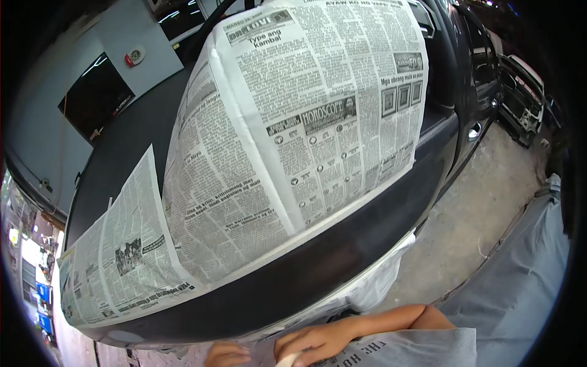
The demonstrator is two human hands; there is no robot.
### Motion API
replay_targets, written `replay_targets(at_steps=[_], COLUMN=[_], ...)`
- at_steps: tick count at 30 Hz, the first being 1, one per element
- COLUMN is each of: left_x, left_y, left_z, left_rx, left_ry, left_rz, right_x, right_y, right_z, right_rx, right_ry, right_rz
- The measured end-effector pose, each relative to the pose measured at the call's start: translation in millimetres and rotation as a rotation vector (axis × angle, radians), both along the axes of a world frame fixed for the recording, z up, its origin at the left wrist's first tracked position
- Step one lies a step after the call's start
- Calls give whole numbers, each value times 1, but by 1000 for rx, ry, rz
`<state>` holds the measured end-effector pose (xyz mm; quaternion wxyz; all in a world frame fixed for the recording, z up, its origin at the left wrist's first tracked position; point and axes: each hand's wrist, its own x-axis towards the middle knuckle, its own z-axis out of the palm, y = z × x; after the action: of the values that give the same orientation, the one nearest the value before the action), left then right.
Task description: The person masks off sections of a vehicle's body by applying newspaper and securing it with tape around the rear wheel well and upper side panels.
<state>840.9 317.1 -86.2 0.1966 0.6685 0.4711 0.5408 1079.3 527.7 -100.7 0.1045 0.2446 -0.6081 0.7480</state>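
Note:
At the bottom edge, my right hand (pixel 316 341) is curled around a pale, curved-edged thing (pixel 289 360), perhaps a tape roll; the frame cuts it off. Just left of it, my left hand (pixel 227 354) is partly in view with bent fingers, and whatever it may hold is hidden. Both hands are close to my grey printed shirt, below a glossy dark vehicle body panel (pixel 316 270). Printed newspaper sheets (pixel 284 137) cover the area above this panel, with a pale tape-like strip (pixel 316 225) along their lower edge. A smaller newspaper sheet (pixel 124 261) lies at the left.
Whitish covering material (pixel 378 280) hangs below the panel at the right. Beyond it are concrete floor (pixel 472 183), a grey cloth cover (pixel 513 266) and another vehicle with its front parts exposed (pixel 523 101). The dark vehicle's door handle (pixel 475 131) protrudes at the right.

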Motion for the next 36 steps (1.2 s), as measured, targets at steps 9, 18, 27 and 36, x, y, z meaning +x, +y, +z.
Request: replay_targets(at_steps=[9,18,27,36], left_x=[49,-2,69,128], left_y=[31,41,17,-76], left_z=[-29,-35,-28,-40], left_rx=[-225,-392,-639,-964], left_ry=[-825,-931,-892,-310], left_rz=[-508,-817,-1196,-1661], right_x=[-7,-60,-34,-33], right_y=[-35,-150,-282,-441], right_z=[-24,-35,-29,-52], right_rx=[-69,-418,-605,-664], right_ry=[-212,-157,15,173], right_rz=[-520,-1050,-1557,-2048])
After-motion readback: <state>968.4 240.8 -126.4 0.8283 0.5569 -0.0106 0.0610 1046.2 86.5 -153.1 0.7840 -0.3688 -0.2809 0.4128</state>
